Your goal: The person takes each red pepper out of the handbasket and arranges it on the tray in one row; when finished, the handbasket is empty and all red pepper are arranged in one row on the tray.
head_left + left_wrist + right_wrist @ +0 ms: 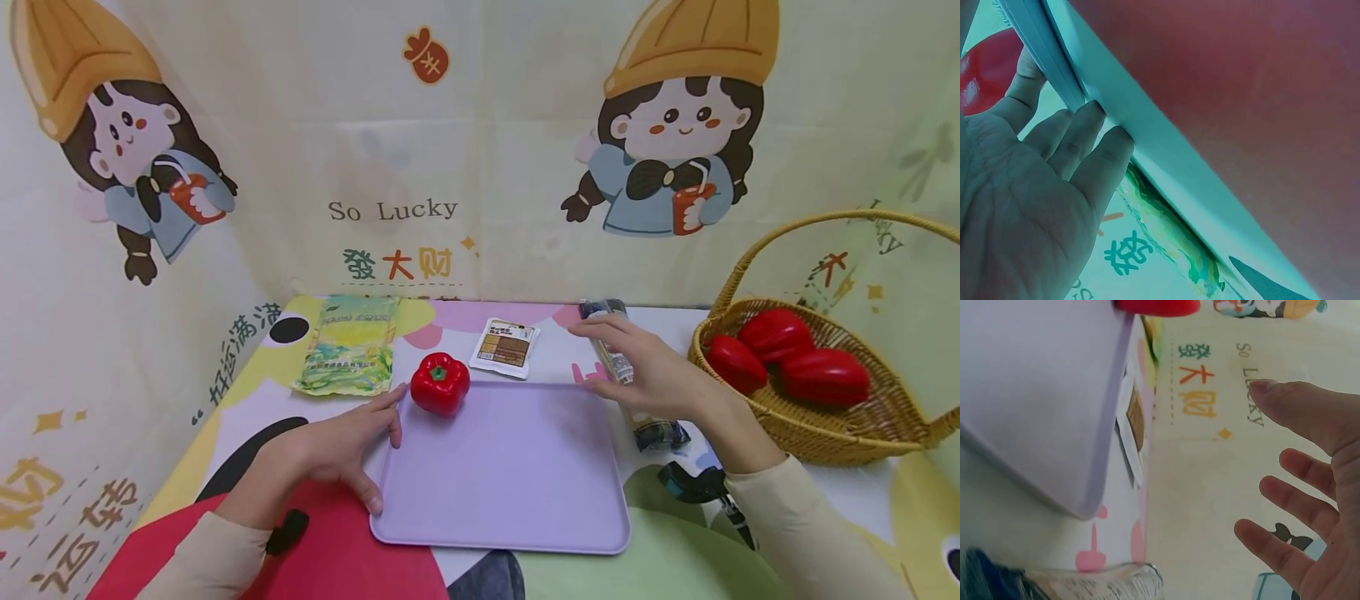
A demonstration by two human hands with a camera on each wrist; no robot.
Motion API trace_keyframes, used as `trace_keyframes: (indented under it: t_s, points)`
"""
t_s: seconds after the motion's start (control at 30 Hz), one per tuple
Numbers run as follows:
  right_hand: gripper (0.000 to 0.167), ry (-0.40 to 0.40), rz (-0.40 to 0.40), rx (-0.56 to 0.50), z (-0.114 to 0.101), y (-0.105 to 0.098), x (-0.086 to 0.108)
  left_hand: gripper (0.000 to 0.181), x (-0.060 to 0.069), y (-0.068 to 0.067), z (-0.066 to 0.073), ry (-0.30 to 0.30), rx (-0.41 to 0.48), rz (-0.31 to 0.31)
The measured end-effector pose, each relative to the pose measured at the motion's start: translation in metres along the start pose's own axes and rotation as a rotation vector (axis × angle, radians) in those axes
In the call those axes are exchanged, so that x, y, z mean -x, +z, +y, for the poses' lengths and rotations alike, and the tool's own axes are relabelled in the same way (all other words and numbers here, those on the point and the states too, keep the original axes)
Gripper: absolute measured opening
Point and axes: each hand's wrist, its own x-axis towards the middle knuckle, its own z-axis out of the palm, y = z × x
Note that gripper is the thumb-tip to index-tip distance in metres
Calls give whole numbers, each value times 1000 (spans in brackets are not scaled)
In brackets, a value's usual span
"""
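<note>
A red bell pepper point(440, 384) rests on the upper left corner of a light purple tray point(506, 475). My left hand point(330, 446) lies along the tray's left edge with fingers spread, its thumb at the rim and its fingertips near the pepper; in the left wrist view the fingers point(1107, 162) reach the tray's side. My right hand point(656, 371) is held above the tray's upper right corner, fingers apart, holding nothing. Partly behind it lies a long clear package with dark ends point(660, 433). The right wrist view shows the same hand point(1310, 506) off the tray point(1035, 381).
A green and yellow packet point(351, 346) lies at the back left, and a small white and brown packet point(504, 347) behind the tray. On the right stands a wicker basket point(817, 433) with several red items point(825, 377). A patterned cloth wall closes off the back.
</note>
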Motion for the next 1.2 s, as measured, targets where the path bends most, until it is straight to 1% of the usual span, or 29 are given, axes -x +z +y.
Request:
trace_keyframes:
  t_s: [0.23, 0.47, 0.63, 0.73, 0.87, 1.03, 1.07, 1.2]
  points:
    - [68, -27, 68, 51, 9, -7, 13, 64, -1, 0, -2, 13, 12, 1]
    - [68, 67, 103, 85, 10, -14, 32, 65, -2, 4, -3, -36, 7, 3]
    - [69, 125, 146, 144, 15, -23, 47, 65, -2, 3, -3, -24, 1, 13]
    - [70, 142, 154, 162, 19, -28, 55, 65, -2, 2, -2, -9, -8, 11]
    - [72, 139, 169, 169, 23, -34, 63, 65, -3, 2, -3, -4, -4, 5]
    - [74, 136, 223, 180, 30, -40, 71, 65, -3, 3, -4, -9, -11, 8]
    - [74, 132, 226, 187, 32, -41, 72, 65, -4, 3, -4, -12, -16, 10]
    - [73, 108, 232, 195, 43, -48, 75, 65, -3, 2, -5, 6, -12, 14]
